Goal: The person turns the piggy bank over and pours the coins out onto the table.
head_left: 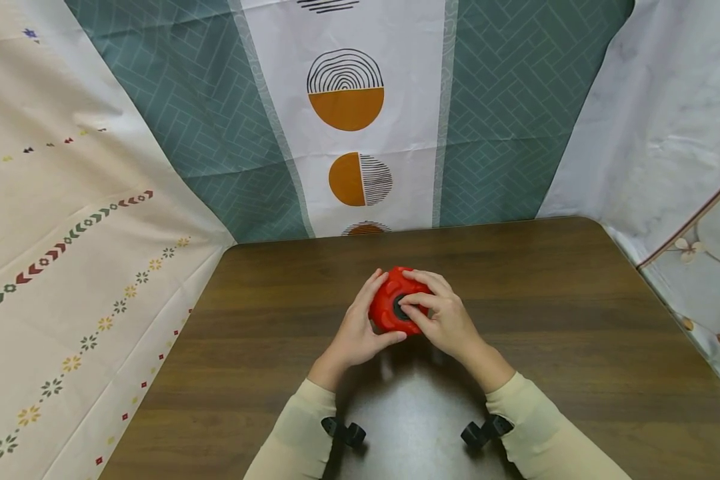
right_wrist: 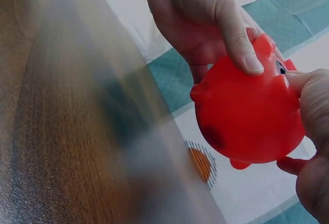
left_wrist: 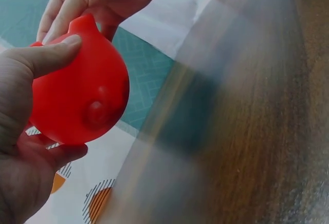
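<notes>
A glossy red round plastic figure, much like a piggy bank, is held above the table between both hands. Stubby knobs stick out of its rounded body, and a dark disc sits in the middle of its upward face. My left hand grips the figure's left side, thumb near the front and fingers round the far side. From the right, my right hand reaches over it, thumb and index finger at the dark disc. In the right wrist view the red figure shows its smooth underside.
Below the hands spreads a brown wood-grain table, with a pale glare patch at its near side. A patterned green and white cloth hangs behind it. Patterned light cloths flank it. Each sleeve carries a small black wrist device.
</notes>
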`<move>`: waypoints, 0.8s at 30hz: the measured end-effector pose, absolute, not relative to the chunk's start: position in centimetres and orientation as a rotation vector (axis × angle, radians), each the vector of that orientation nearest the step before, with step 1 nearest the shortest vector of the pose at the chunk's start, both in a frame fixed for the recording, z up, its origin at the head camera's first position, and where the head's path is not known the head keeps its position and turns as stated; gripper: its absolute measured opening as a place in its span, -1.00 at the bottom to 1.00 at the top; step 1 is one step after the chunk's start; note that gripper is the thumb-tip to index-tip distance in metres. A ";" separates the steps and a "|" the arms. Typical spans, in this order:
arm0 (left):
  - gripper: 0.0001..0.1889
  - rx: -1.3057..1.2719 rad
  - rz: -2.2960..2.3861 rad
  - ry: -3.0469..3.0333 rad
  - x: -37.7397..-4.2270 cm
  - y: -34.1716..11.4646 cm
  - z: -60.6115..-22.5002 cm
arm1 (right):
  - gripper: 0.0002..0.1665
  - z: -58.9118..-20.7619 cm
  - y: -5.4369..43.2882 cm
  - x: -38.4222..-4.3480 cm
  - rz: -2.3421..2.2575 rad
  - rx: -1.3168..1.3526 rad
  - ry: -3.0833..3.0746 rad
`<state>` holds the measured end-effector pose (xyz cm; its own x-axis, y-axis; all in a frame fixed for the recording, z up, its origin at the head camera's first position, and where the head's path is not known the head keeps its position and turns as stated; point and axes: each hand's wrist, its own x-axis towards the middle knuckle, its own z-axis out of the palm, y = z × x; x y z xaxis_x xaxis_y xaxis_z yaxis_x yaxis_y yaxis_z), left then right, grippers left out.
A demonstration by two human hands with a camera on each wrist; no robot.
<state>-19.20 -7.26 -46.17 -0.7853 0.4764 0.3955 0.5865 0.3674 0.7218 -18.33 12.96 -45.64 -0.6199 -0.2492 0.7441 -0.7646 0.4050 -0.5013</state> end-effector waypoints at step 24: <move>-0.07 -1.061 -1.563 -2.419 -17.5 -6.7 -43.1 | -0.83 -45.6 12.9 -18.3 1.243 0.790 -2.063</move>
<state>-17.49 -6.71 -43.13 -0.7586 0.5075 0.4086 0.5810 0.2433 0.7766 -18.34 12.91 -45.56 -0.6444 -0.1823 0.7426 -0.7418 0.3847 -0.5493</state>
